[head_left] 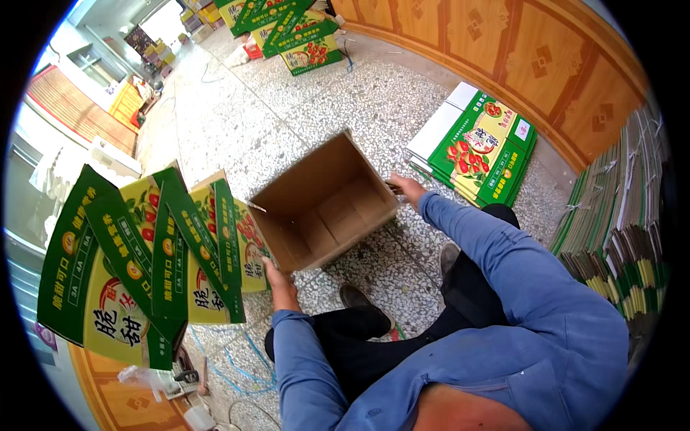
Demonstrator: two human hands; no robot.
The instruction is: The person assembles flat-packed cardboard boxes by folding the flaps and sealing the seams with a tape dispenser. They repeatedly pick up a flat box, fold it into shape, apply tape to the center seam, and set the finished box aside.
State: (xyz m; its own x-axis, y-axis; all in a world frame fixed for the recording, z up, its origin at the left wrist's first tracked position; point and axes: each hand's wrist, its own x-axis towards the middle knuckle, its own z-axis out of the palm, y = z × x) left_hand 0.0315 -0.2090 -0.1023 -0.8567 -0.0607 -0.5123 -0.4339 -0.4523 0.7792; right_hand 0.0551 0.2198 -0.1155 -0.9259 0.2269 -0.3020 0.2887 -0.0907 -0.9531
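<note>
Open-mouthed cardboard box (323, 197), plain brown inside, set askew, mid-view

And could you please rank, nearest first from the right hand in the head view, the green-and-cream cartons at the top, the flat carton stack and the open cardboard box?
1. Open cardboard box: touching the right hand, to its left.
2. Flat carton stack: ahead and to the right.
3. Green-and-cream cartons: far ahead, at the top.

The speckled floor (287, 108) bears stacked flattened cartons (478, 154).
</note>
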